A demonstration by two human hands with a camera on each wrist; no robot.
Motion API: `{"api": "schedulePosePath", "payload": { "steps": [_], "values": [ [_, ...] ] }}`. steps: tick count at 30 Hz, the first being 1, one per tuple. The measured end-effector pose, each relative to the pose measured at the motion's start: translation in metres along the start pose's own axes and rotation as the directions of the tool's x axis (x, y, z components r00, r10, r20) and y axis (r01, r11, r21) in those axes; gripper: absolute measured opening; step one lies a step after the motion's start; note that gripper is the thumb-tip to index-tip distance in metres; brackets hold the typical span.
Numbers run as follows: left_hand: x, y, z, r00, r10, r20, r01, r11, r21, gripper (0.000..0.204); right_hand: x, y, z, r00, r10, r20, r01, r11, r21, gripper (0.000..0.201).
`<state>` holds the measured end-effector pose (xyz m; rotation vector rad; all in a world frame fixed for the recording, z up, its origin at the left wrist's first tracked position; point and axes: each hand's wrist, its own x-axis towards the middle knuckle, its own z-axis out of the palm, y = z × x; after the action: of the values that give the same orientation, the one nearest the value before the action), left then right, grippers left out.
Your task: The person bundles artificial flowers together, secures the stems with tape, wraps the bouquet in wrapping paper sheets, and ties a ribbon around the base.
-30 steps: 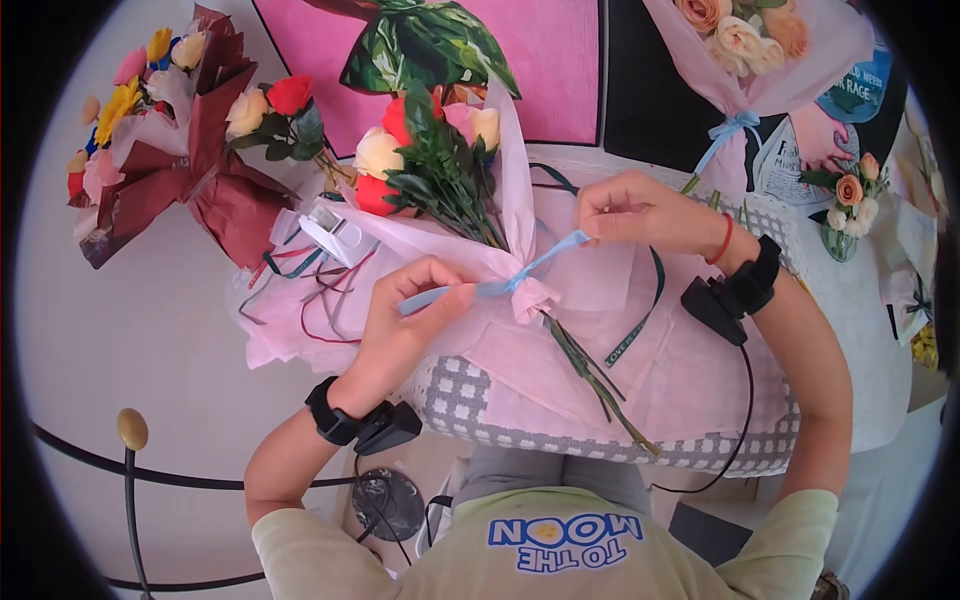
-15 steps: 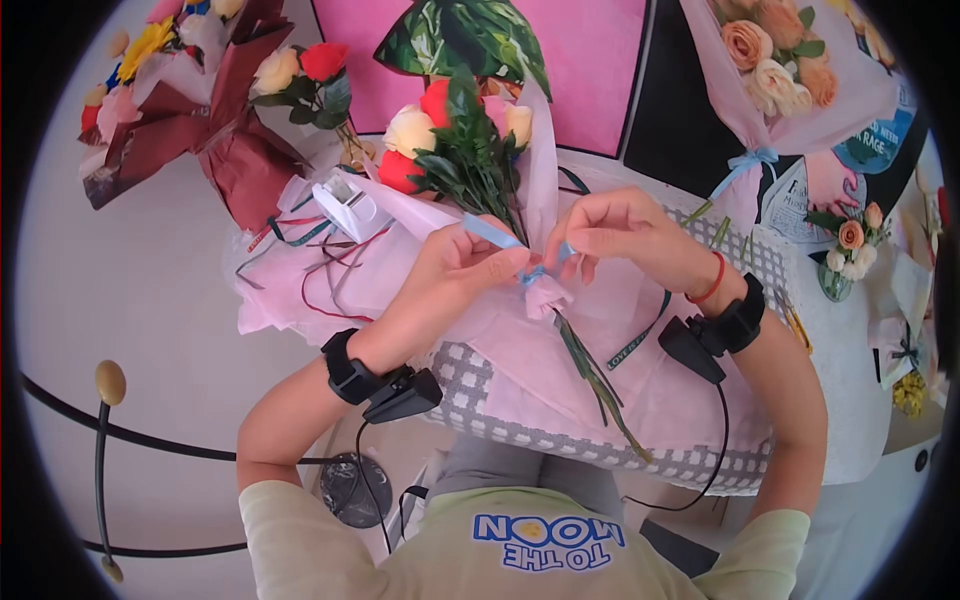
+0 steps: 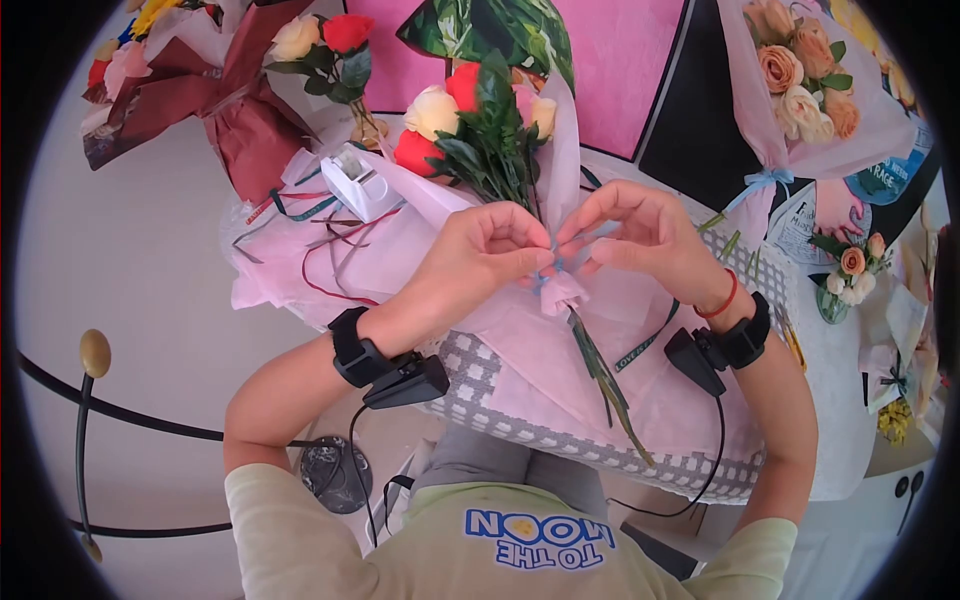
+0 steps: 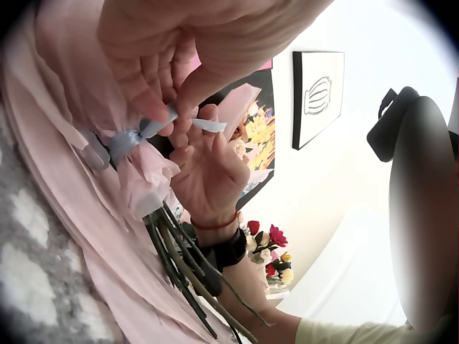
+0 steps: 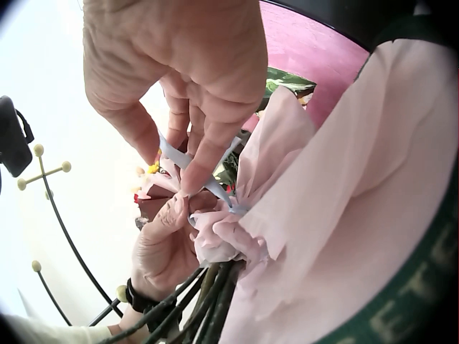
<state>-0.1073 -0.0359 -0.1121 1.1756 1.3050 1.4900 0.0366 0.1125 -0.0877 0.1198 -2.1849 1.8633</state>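
A bouquet of red and cream roses (image 3: 433, 112) in pink wrapping lies before the person in the head view, its stems (image 3: 612, 385) pointing toward the body. Around the gathered neck of the wrap runs a light blue ribbon (image 4: 128, 143). The left hand (image 3: 485, 260) pinches the ribbon close beside the knot, thumb against fingers. From the other side the right hand (image 3: 645, 240) holds a ribbon length between thumb and fingers, as the right wrist view also shows at the ribbon (image 5: 215, 188). Fingertips of both hands nearly meet over the knot, partly hiding it.
A white tape dispenser (image 3: 358, 185) and loose dark ribbons lie left of the bouquet. A dark red wrapped bouquet (image 3: 250, 130) is at the upper left, a peach rose bouquet (image 3: 800, 95) at the upper right. A small vase of flowers (image 3: 832, 300) stands at right.
The hands, earlier apart with the ribbon ends stretched out sideways, have come together at the knot. The head view has shifted a little, so the surroundings sit differently.
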Motion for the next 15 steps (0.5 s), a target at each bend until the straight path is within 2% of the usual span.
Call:
{"api": "schedulePosePath", "payload": {
  "steps": [4,6,9,13,15],
  "values": [
    [0.0005,0.0012,0.0014,1.0,-0.001,-0.018,0.001,1.0,0.02,0.008,-0.0006,0.0025,0.0036,0.999,-0.019,-0.05,0.02,1.0,0.011,0.013],
    [0.0024,0.0011,0.002,0.999,0.026,-0.03,-0.024,0.998,0.053,0.007,-0.0007,-0.0015,0.0074,0.992,-0.015,-0.124,0.0,0.993,-0.12,0.009],
    [0.0041,0.0014,0.0036,0.999,0.02,-0.044,-0.016,0.995,0.099,0.008,0.0001,-0.0027,0.0091,0.989,-0.054,-0.14,0.024,0.978,-0.205,0.007],
    [0.0024,0.007,0.0068,0.999,-0.014,-0.046,0.019,0.994,0.112,0.007,0.0024,-0.0017,0.0094,0.99,-0.088,-0.106,0.066,0.978,-0.199,0.008],
    [0.0023,0.0017,0.0055,0.999,0.012,-0.046,-0.004,0.985,0.175,0.009,0.0044,0.0002,0.0092,0.99,-0.077,-0.118,0.058,0.986,-0.155,0.009]
  ]
}}
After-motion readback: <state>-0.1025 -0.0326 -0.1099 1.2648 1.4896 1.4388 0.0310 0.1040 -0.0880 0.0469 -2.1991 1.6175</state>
